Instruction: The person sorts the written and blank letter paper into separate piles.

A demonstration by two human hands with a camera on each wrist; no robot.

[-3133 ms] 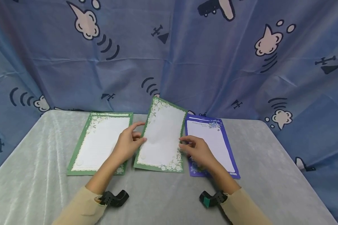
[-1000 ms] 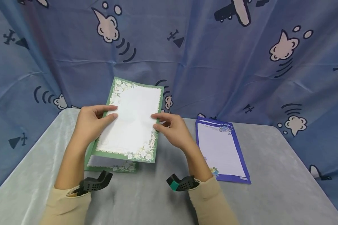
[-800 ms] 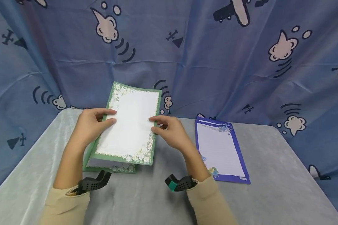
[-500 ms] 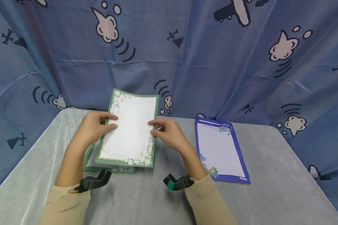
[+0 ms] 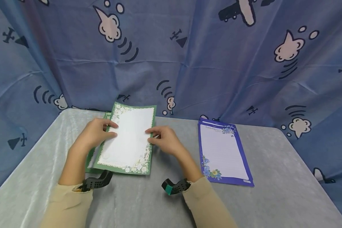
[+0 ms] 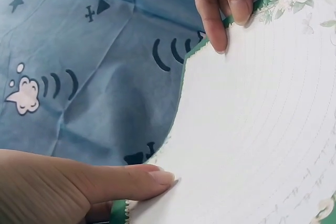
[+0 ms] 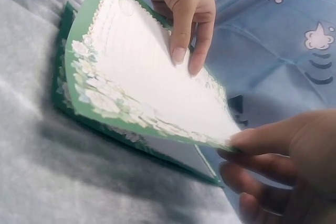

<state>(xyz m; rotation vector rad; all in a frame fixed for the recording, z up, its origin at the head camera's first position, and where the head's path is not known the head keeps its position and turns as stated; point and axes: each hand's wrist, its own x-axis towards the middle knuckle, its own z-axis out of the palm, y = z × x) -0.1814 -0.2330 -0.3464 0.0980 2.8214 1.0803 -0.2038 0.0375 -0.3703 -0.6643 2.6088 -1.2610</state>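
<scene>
A sheet of green-bordered floral letter paper [image 5: 128,136] is held slightly bowed above another green-bordered sheet [image 7: 60,87], which lies on the table and is mostly hidden beneath it. My left hand [image 5: 94,134] pinches its left edge, thumb on the printed face. At the opposite edge my right hand [image 5: 166,139] pinches it between thumb and fingers. The right wrist view shows a gap between the held paper and the green one below. Whether the lower green paper is one sheet or a stack I cannot tell.
Purple-bordered sheets with blue flowers [image 5: 223,152] lie overlapped on the right side of the table. A pale grey cloth [image 5: 273,177] covers the table. Behind its far edge hangs a blue patterned curtain [image 5: 188,57]. Black wrist cameras [image 5: 175,186] sit on both wrists.
Both hands have carried the green-bordered paper from the middle leftward over the other green one, then lowered it toward that. The purple-bordered sheets have stayed put.
</scene>
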